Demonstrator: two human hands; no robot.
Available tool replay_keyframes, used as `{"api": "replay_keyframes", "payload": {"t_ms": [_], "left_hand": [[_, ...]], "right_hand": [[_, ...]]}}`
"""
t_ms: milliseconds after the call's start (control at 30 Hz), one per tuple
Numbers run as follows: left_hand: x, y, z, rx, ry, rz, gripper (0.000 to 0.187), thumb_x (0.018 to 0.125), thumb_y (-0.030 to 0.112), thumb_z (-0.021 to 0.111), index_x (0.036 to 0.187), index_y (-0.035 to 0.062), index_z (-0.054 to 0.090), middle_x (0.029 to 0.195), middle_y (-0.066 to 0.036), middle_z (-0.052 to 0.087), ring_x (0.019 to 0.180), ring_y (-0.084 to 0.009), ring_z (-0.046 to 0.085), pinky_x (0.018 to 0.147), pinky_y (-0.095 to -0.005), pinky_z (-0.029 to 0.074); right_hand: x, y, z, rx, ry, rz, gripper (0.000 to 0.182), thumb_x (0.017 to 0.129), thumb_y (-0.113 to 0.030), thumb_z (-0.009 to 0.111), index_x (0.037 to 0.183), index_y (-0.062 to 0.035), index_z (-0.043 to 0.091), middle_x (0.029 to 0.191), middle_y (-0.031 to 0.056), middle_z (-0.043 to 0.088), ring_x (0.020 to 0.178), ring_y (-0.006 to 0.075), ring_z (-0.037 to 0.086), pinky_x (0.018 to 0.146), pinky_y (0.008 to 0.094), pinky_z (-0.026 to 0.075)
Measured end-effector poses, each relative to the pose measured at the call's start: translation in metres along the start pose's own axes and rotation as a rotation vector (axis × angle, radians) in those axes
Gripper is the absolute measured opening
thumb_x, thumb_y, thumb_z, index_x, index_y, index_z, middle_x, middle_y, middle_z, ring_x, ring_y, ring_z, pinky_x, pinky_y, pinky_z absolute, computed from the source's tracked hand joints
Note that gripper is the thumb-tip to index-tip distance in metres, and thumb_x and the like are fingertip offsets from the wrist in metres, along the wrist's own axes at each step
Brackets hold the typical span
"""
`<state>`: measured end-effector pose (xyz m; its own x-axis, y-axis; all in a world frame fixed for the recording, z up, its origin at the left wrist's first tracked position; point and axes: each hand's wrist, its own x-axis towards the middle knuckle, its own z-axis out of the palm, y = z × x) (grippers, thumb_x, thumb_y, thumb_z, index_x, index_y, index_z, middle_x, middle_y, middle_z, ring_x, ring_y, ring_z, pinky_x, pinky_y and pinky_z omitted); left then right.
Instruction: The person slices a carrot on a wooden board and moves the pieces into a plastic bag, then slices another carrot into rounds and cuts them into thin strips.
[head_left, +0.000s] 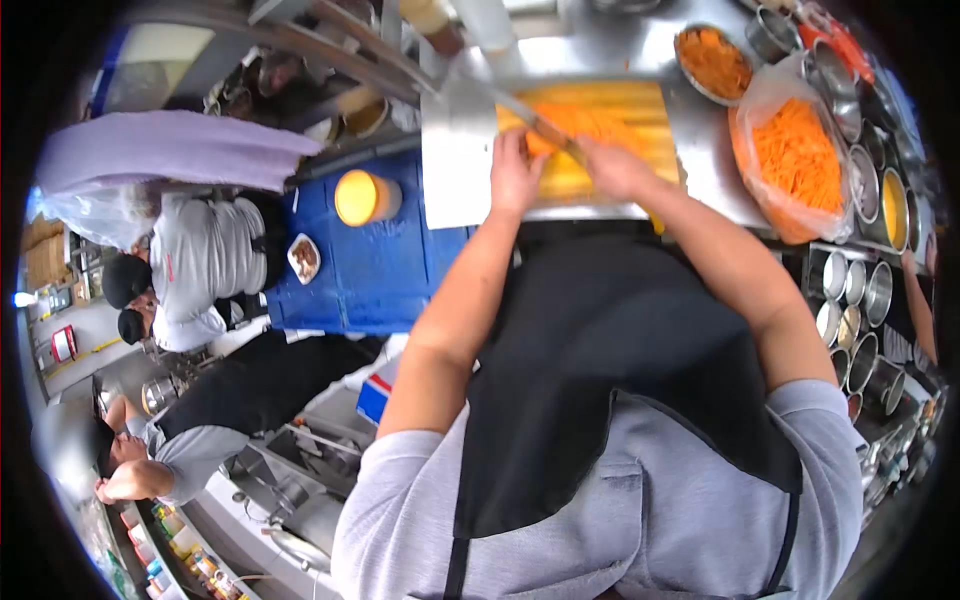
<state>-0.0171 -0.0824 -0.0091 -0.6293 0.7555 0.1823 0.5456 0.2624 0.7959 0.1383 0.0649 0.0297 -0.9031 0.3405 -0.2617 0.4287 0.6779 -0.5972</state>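
My right hand (614, 169) is closed around the handle of a large knife (540, 124), whose blade points up and to the left across the cutting board. My left hand (515, 172) is at the board's left side, its bent fingers pressed on orange carrot (541, 145) close to the blade. Cut carrot (595, 122) is spread over the yellow cutting board (652, 102), beyond the knife. Fingers and motion blur partly hide the carrot under my left hand.
A plastic bag of shredded carrot (797, 155) and a bowl of orange food (713, 62) stand on the steel counter (455, 185). To the left, a blue surface (350, 270) bears a yellow-topped container (366, 197) and a small dish (303, 258). Several people work further left.
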Motion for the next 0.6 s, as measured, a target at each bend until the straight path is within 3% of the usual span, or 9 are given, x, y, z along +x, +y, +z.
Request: {"api": "replay_keyframes", "payload": {"t_ms": [100, 133, 167, 200, 333, 367, 467, 533, 600], "left_hand": [[0.005, 0.002, -0.001, 0.141, -0.023, -0.012, 0.052, 0.084, 0.012, 0.079, 0.13, 0.001, 0.056, 0.114, -0.018, 0.061, 0.109, -0.036, 0.062, 0.096, -0.0421, 0.052], [0.007, 0.002, -0.003, 0.113, -0.042, -0.032, 0.052, 0.084, 0.011, 0.079, 0.13, 0.0009, 0.056, 0.114, -0.018, 0.061, 0.108, -0.0338, 0.063, 0.094, -0.041, 0.053], [0.006, 0.0, 0.002, -0.033, 0.004, -0.013, 0.049, 0.086, 0.01, 0.078, 0.13, 0.0016, 0.056, 0.112, -0.016, 0.062, 0.106, -0.0291, 0.065, 0.095, -0.0393, 0.054], [0.006, 0.0, 0.005, -0.229, -0.013, -0.129, 0.053, 0.083, 0.01, 0.08, 0.13, 0.0014, 0.056, 0.113, -0.019, 0.061, 0.111, -0.0363, 0.061, 0.099, -0.0429, 0.052], [0.002, -0.027, 0.019, -0.102, -0.006, -0.154, 0.046, 0.085, 0.011, 0.078, 0.126, 0.0002, 0.058, 0.119, -0.021, 0.064, 0.113, -0.0374, 0.062, 0.101, -0.0435, 0.051], [-0.001, -0.003, 0.009, -0.12, 0.002, -0.181, 0.045, 0.085, 0.009, 0.077, 0.124, 0.0004, 0.059, 0.119, -0.021, 0.064, 0.112, -0.0368, 0.063, 0.099, -0.0429, 0.052], [-0.003, 0.003, 0.006, -0.152, 0.041, -0.092, 0.045, 0.085, 0.009, 0.078, 0.124, 0.0004, 0.057, 0.116, -0.019, 0.063, 0.107, -0.0348, 0.065, 0.093, -0.04, 0.054], [-0.001, 0.001, 0.005, 0.013, 0.025, -0.024, 0.046, 0.085, 0.009, 0.078, 0.124, 0.0002, 0.056, 0.114, -0.018, 0.062, 0.106, -0.0335, 0.065, 0.091, -0.0399, 0.054], [0.001, -0.009, 0.009, -0.06, 0.069, 0.002, 0.046, 0.085, 0.009, 0.078, 0.125, 0.0003, 0.056, 0.114, -0.018, 0.06, 0.102, -0.0334, 0.063, 0.09, -0.04, 0.054]], "right_hand": [[0.004, 0.011, 0.008, -0.003, -0.004, 0.028, 0.049, 0.093, -0.014, 0.052, 0.14, -0.0041, 0.047, 0.096, 0.0303, 0.067, 0.084, 0.0467, 0.066, 0.074, 0.0551, 0.052], [0.006, 0.018, 0.012, -0.021, 0.052, -0.006, 0.039, 0.092, -0.013, 0.052, 0.129, -0.0049, 0.048, 0.087, 0.0282, 0.069, 0.08, 0.0459, 0.068, 0.07, 0.0571, 0.051], [0.006, 0.021, 0.011, 0.021, 0.055, -0.005, 0.039, 0.093, -0.013, 0.051, 0.131, -0.0044, 0.047, 0.089, 0.0288, 0.069, 0.083, 0.0472, 0.068, 0.074, 0.0571, 0.052], [-0.008, -0.004, -0.017, 0.065, -0.008, 0.095, 0.037, 0.094, -0.014, 0.051, 0.13, -0.0042, 0.048, 0.1, 0.0303, 0.068, 0.092, 0.0475, 0.067, 0.081, 0.056, 0.051], [-0.011, 0.017, 0.002, 0.138, 0.268, -0.16, 0.035, 0.097, -0.02, 0.053, 0.127, -0.0019, 0.051, 0.117, 0.0311, 0.065, 0.105, 0.0473, 0.064, 0.088, 0.0549, 0.05], [-0.006, 0.018, -0.006, 0.14, 0.029, -0.002, 0.047, 0.098, -0.021, 0.053, 0.142, -0.0031, 0.046, 0.128, 0.0311, 0.06, 0.116, 0.0479, 0.06, 0.097, 0.0509, 0.049], [-0.021, 0.003, -0.02, 0.115, -0.107, 0.145, 0.049, 0.099, -0.023, 0.055, 0.142, -0.0029, 0.046, 0.121, 0.0301, 0.063, 0.114, 0.0469, 0.061, 0.096, 0.0487, 0.051], [-0.02, 0.01, -0.022, 0.16, 0.058, 0.027, 0.037, 0.097, -0.021, 0.057, 0.128, -0.0013, 0.049, 0.11, 0.0303, 0.066, 0.103, 0.0492, 0.063, 0.089, 0.0548, 0.05], [-0.024, 0.0, -0.026, 0.203, 0.121, 0.074, 0.038, 0.096, -0.02, 0.057, 0.129, -0.0016, 0.049, 0.11, 0.0293, 0.066, 0.103, 0.0502, 0.063, 0.092, 0.0537, 0.05]]}}
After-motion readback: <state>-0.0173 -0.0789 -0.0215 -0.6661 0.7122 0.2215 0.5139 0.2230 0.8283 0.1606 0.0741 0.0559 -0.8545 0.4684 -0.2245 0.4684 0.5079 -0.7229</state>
